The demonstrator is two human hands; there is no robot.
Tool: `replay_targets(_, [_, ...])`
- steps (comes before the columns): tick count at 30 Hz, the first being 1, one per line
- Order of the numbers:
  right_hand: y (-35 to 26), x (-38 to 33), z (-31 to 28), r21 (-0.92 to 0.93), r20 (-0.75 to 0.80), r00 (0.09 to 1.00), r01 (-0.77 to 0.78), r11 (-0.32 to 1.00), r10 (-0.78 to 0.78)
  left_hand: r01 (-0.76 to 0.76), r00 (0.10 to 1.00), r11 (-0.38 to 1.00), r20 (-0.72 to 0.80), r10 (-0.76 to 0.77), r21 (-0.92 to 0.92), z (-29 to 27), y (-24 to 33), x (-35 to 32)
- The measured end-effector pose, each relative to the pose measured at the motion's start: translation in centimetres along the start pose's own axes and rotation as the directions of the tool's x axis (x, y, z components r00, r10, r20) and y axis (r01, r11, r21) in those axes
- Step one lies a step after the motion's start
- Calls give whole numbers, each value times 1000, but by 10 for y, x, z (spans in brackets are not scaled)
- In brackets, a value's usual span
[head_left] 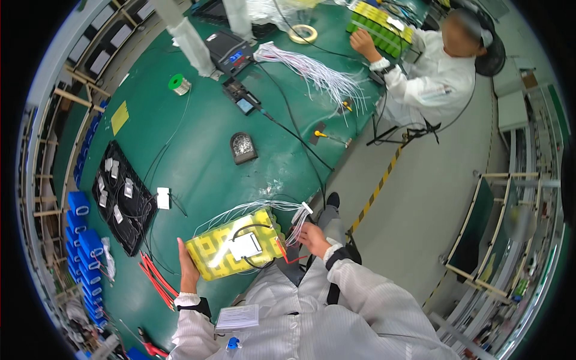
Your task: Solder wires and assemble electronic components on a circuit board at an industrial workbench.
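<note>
A battery pack [210,249] wrapped in yellow and clear film lies at the table's near edge, close to my body. On its top are a white rectangular module [246,246] and black leads. My left hand [189,269] grips the pack's left end, its fingers partly hidden. My right hand [314,238] is closed around a bundle of thin white wires [295,227] just off the pack's right end. These wires loop back along the pack's far side, and a white connector [306,208] tips the bundle. Red leads [287,255] stick out near my right hand.
Left of the pack are a black tray [117,225] of small white modules and red wires [157,282]. Farther off sit a tip cleaner [243,147], solder spool [179,84], soldering station [230,53] and white wire bundle [318,72]. A co-worker [426,78] handles another pack [379,29].
</note>
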State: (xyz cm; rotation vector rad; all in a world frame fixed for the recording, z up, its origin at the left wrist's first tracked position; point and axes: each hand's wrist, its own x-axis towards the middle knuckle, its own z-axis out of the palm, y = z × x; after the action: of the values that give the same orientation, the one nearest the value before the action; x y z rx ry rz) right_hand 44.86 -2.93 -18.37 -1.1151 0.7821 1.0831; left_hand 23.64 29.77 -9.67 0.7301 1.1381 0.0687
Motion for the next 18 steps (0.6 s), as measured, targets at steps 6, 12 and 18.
replay_targets(6, [39, -11, 23, 84, 79, 997, 0, 996, -7, 1, 991, 991, -130, 16, 135, 23, -1, 2])
replay_targets(12, [40, -23, 31, 154, 72, 997, -45, 987, 34, -71, 934, 951, -315, 169, 301, 13, 0, 12])
replay_targets(18, [72, -12, 26, 89, 56, 996, 67, 994, -72, -92, 945, 972, -287, 154, 217, 11, 0, 17])
